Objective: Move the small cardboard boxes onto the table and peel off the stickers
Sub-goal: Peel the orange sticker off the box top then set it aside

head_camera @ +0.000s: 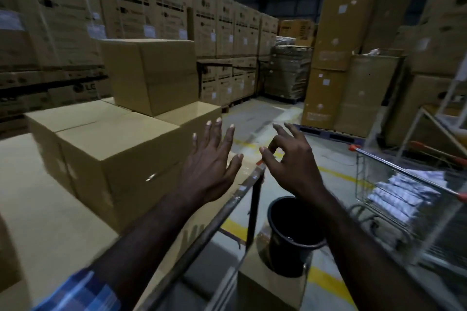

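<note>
Both hands hang in the air over the near corner of the table (30, 184), and neither holds anything. The step in hand looks like reaching for the next box or for a sticker on one, so the sound way is to steady the carton with the left hand flat on its side and let the right work a nail under a sticker's corner, peeling low and slowly so it lifts whole. The left hand (209, 166) is spread wide, palm forward, its fingers (207, 131) fanned out and released, just in front of the near face of the small cardboard boxes (118, 156) without clearly touching them. The right hand (293, 159) is half curled, thumb and forefinger drawn near each other in a loose pinch; whether a scrap of sticker lies between them cannot be told from the blur. The boxes are stacked on the table to the left, several below and one more on top (154, 73). A black bucket (293, 235) stands on the floor below the right wrist, and a wire trolley (404, 189) sits off to the right.
</note>
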The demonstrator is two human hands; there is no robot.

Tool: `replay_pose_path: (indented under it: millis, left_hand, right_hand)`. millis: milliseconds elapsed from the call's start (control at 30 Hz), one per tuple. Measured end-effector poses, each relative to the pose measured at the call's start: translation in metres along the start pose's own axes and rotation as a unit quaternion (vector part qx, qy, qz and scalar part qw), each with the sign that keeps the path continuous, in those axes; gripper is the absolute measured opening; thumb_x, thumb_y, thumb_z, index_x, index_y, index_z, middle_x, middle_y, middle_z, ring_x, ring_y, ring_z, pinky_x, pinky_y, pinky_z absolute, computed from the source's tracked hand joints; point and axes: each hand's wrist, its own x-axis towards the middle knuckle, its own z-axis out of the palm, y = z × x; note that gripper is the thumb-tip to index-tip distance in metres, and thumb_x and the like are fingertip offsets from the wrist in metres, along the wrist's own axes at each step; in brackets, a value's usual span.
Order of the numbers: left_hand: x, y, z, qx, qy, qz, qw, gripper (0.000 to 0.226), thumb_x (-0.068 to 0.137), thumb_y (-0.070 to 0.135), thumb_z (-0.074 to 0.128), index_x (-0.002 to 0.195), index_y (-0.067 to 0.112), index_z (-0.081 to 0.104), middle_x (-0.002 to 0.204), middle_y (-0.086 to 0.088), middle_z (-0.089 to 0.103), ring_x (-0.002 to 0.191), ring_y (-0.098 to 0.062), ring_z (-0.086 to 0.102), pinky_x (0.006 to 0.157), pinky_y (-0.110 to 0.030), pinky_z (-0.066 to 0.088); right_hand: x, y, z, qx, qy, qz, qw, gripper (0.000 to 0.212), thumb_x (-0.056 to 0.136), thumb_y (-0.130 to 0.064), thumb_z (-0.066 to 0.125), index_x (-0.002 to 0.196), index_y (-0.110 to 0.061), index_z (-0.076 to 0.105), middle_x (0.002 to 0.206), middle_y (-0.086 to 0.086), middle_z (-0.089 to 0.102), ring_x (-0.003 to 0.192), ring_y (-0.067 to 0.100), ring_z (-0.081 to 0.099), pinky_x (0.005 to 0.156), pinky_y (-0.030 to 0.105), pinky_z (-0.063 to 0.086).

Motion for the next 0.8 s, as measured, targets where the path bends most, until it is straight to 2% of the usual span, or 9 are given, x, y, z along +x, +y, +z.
replay_pose_path:
  millis: [267, 567, 633, 733, 800]
  left_hand:
    - [0.055, 0.077, 0.071, -0.041, -0.034, 0.049, 0.997, 0.067, 0.1, 0.055, 0.02, 0.154, 0.027, -0.008, 0.16, 0.0, -0.019, 0.146, -0.017, -0.022, 0.119, -0.045, -0.005]
    - [0.109, 0.096, 0.168, -0.049, -0.111, 0.077, 0.99, 0.067, 0.1, 0.052, 0.023, 0.154, 0.023, -0.003, 0.161, -0.006, -0.014, 0.147, -0.022, -0.016, 0.119, -0.047, -0.002]
    - [0.121, 0.092, 0.197, -0.042, -0.131, 0.082, 0.987, 0.069, 0.097, 0.055, 0.017, 0.154, 0.022, -0.003, 0.161, -0.008, -0.012, 0.148, -0.024, -0.014, 0.118, -0.046, -0.002]
    - [0.138, 0.083, 0.238, -0.008, -0.151, 0.097, 0.984, 0.085, 0.08, 0.06, -0.005, 0.154, 0.019, -0.001, 0.161, -0.011, -0.007, 0.148, -0.028, -0.008, 0.119, -0.047, 0.001]
    - [0.149, 0.076, 0.266, -0.017, -0.178, 0.102, 0.979, 0.09, 0.075, 0.061, -0.007, 0.154, 0.019, 0.0, 0.161, -0.011, -0.007, 0.148, -0.028, -0.009, 0.119, -0.048, 0.001]
  right_hand:
    - [-0.011, 0.101, -0.039, -0.042, 0.003, 0.064, 0.997, 0.026, 0.084, -0.022, 0.071, 0.068, -0.015, 0.053, 0.136, 0.014, 0.057, 0.14, 0.027, 0.036, 0.108, 0.05, 0.036]
    - [-0.032, 0.196, -0.018, -0.088, -0.046, 0.145, 0.984, 0.028, 0.085, -0.025, 0.069, 0.069, -0.022, 0.047, 0.142, 0.011, 0.052, 0.141, 0.025, 0.033, 0.111, 0.045, 0.031]
    - [-0.035, 0.22, -0.005, -0.103, -0.069, 0.166, 0.978, 0.026, 0.085, -0.027, 0.069, 0.071, -0.022, 0.047, 0.143, 0.01, 0.051, 0.14, 0.025, 0.033, 0.112, 0.044, 0.031]
    - [-0.037, 0.254, 0.018, -0.116, -0.098, 0.205, 0.967, 0.023, 0.086, -0.028, 0.067, 0.073, -0.022, 0.049, 0.145, 0.008, 0.05, 0.141, 0.023, 0.031, 0.112, 0.04, 0.028]
    - [-0.037, 0.277, 0.034, -0.127, -0.123, 0.229, 0.957, 0.02, 0.086, -0.029, 0.066, 0.076, -0.02, 0.052, 0.146, 0.007, 0.049, 0.141, 0.023, 0.03, 0.111, 0.037, 0.027]
